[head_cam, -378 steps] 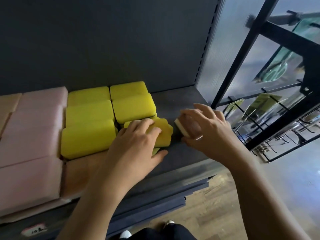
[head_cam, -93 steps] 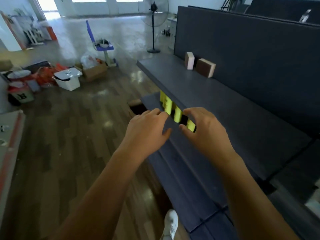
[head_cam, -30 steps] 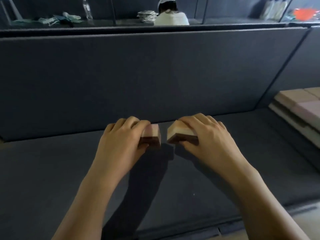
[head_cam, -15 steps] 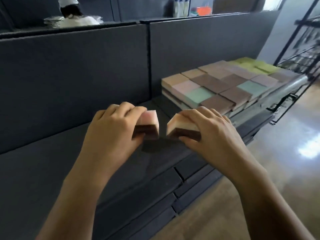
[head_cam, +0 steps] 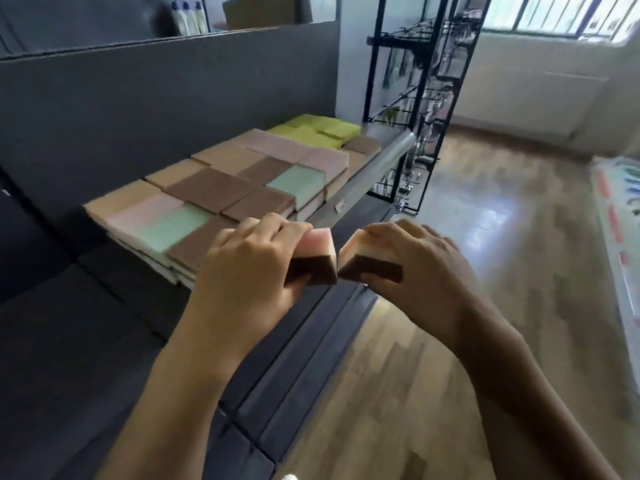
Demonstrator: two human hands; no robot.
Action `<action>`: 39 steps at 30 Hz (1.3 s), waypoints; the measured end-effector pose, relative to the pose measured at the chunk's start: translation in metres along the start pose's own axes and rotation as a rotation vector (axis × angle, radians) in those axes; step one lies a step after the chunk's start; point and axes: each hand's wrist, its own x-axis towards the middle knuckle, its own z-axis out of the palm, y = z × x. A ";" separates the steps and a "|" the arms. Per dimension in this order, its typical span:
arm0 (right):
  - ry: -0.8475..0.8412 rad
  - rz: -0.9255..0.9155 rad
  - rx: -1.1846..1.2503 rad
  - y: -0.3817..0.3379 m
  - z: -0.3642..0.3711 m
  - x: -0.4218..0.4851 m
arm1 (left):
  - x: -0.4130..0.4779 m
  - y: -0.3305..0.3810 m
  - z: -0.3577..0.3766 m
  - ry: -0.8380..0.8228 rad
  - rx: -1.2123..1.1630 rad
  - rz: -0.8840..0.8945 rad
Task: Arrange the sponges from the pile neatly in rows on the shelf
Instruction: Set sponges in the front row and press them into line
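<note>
Head cam, wide-angle, looks fwd/down, close to shelf point(head_cam: 375, 164)

Daylight from barred windows point(head_cam: 554, 15) glosses a wooden floor point(head_cam: 485, 244) beside a black wire rack point(head_cam: 415, 98).

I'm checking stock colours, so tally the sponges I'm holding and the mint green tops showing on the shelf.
Sponges held: 2, the left sponge in the left hand and the right sponge in the right hand.
Mint green tops on the shelf: 2, the near green sponge and the far green sponge.
Total: 4.
</note>
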 end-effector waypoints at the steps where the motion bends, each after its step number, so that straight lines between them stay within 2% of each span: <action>1: 0.003 0.024 -0.004 0.012 0.000 0.003 | 0.013 0.006 0.009 -0.012 -0.017 0.014; 4: 0.010 0.079 -0.016 0.051 0.001 0.018 | 0.057 0.020 0.038 -0.032 -0.086 0.048; 9: 0.076 0.118 -0.038 0.112 -0.003 0.079 | 0.144 0.038 0.090 0.036 -0.141 0.100; 17: 0.063 0.189 -0.096 0.188 0.001 0.188 | 0.273 0.039 0.150 0.051 -0.179 0.120; 23: 0.043 0.185 -0.066 0.243 0.021 0.244 | 0.332 0.045 0.189 0.020 -0.206 0.099; 30: 0.027 -0.009 0.022 0.310 0.048 0.341 | 0.403 0.037 0.228 0.057 -0.082 -0.048; 39: -0.105 -0.416 0.170 0.318 0.085 0.483 | 0.450 -0.013 0.237 0.069 0.167 -0.464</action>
